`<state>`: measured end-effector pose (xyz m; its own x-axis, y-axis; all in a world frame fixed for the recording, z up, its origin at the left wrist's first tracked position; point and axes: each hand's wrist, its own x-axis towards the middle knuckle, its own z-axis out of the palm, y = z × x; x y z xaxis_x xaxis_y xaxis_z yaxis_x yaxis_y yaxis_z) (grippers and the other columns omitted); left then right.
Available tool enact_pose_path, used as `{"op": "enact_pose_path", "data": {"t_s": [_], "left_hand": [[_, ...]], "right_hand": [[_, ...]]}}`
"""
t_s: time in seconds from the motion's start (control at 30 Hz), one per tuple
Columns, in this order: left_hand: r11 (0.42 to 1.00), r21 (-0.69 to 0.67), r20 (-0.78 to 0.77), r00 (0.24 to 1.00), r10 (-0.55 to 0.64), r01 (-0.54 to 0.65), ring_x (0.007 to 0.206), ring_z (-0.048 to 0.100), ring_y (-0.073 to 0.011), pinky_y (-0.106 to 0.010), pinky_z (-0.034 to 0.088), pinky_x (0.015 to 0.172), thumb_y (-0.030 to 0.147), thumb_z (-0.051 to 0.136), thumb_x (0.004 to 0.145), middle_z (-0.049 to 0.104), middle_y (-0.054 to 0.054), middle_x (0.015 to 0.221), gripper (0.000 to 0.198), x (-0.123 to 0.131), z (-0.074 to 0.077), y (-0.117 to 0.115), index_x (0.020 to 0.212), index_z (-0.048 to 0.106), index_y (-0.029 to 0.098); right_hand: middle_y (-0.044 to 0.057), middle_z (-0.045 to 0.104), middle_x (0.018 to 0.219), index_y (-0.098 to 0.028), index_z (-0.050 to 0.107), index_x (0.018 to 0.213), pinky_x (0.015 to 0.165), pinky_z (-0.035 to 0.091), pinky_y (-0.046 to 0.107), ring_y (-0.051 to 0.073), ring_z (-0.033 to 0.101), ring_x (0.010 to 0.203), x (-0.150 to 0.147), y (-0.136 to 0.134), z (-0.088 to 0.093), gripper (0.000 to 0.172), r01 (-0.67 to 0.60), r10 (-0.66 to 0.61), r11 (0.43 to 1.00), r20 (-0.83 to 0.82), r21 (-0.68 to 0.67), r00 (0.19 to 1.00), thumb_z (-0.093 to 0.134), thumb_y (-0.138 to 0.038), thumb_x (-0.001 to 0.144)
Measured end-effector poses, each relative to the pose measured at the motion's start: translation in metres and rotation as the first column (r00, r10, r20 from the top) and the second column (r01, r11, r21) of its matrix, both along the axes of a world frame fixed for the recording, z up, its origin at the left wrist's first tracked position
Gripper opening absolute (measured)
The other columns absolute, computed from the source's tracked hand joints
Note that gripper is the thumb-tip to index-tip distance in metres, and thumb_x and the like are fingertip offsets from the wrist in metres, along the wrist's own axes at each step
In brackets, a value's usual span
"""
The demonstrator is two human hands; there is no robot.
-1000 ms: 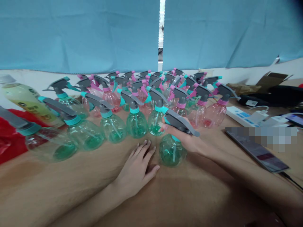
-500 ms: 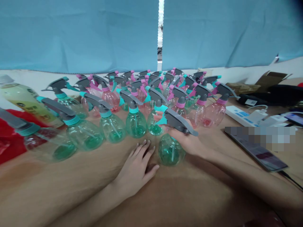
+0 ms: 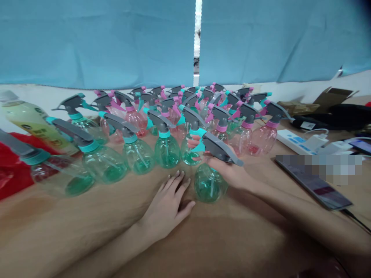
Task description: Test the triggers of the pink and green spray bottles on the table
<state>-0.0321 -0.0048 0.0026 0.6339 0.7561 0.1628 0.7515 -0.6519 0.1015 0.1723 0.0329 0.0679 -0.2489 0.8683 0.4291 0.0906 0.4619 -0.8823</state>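
Observation:
My right hand [image 3: 228,170] is closed around the neck of a green spray bottle [image 3: 209,187] with a grey and turquoise trigger head. That bottle stands upright on the table, with its nozzle pointing away to the left; part of my fingers is hidden behind the head. My left hand [image 3: 169,202] lies flat on the wooden table [image 3: 121,227], fingers stretched out, just left of the held bottle and apart from it. Closest beyond my hands stand another green spray bottle [image 3: 167,152] and a clear-green one [image 3: 138,156] with turquoise collars.
Several pink spray bottles [image 3: 263,139] and green ones fill the back. A large labelled bottle [image 3: 37,123] and red plastic [image 3: 13,170] are at left. On the right lie a phone [image 3: 314,183] with a cable, a power strip [image 3: 292,141] and an open box [image 3: 333,98].

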Motion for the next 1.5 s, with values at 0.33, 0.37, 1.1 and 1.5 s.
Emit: {"op": "enact_pose_path", "data": {"t_s": [0.33, 0.37, 1.1, 1.5], "left_hand": [[1.000, -0.003, -0.003, 1.000, 0.005, -0.005, 0.137, 0.032, -0.0293, -0.048, 0.029, 0.110, 0.047, 0.043, 0.096, 0.039, -0.016, 0.147, 0.054, -0.0007, 0.0003, -0.0001, 0.137, 0.042, 0.012], [1.000, 0.000, -0.001, 1.000, 0.007, -0.007, 0.137, 0.032, -0.0290, -0.048, 0.029, 0.110, 0.047, 0.043, 0.096, 0.039, -0.015, 0.147, 0.054, -0.0008, 0.0001, -0.0001, 0.138, 0.042, 0.013], [1.000, 0.007, 0.029, 1.000, 0.005, -0.005, 0.137, 0.032, -0.0281, -0.048, 0.028, 0.110, 0.048, 0.042, 0.096, 0.039, -0.014, 0.147, 0.053, -0.0010, -0.0023, 0.0004, 0.138, 0.042, 0.015], [1.000, -0.017, 0.034, 0.999, -0.003, 0.004, 0.137, 0.032, -0.0302, -0.050, 0.028, 0.109, 0.046, 0.043, 0.096, 0.039, -0.017, 0.147, 0.054, -0.0007, 0.0010, 0.0000, 0.138, 0.041, 0.012]], "right_hand": [[-0.001, 0.069, 0.081, -0.029, 0.063, 0.113, 0.078, 0.052, 0.036, 0.018, 0.065, 0.080, 0.0028, 0.0015, 0.0033, 0.044, -0.139, 0.140, 0.990, 0.035, -0.018, 0.990, 0.049, -0.013, 0.075], [-0.001, 0.069, 0.083, -0.029, 0.063, 0.112, 0.078, 0.052, 0.035, 0.018, 0.065, 0.079, 0.0031, 0.0014, 0.0036, 0.044, -0.132, 0.133, 0.991, 0.041, -0.008, 0.990, 0.049, -0.013, 0.074], [-0.002, 0.070, 0.091, -0.028, 0.061, 0.115, 0.084, 0.051, 0.032, 0.013, 0.063, 0.075, 0.0029, 0.0038, 0.0035, 0.044, -0.157, 0.157, 0.988, 0.050, -0.001, 0.986, 0.048, -0.011, 0.077], [-0.001, 0.069, 0.090, -0.029, 0.062, 0.112, 0.080, 0.049, 0.033, 0.016, 0.064, 0.082, 0.0032, 0.0022, 0.0018, 0.034, -0.096, 0.095, 0.995, 0.043, 0.024, 0.995, 0.055, -0.019, 0.081]]}}
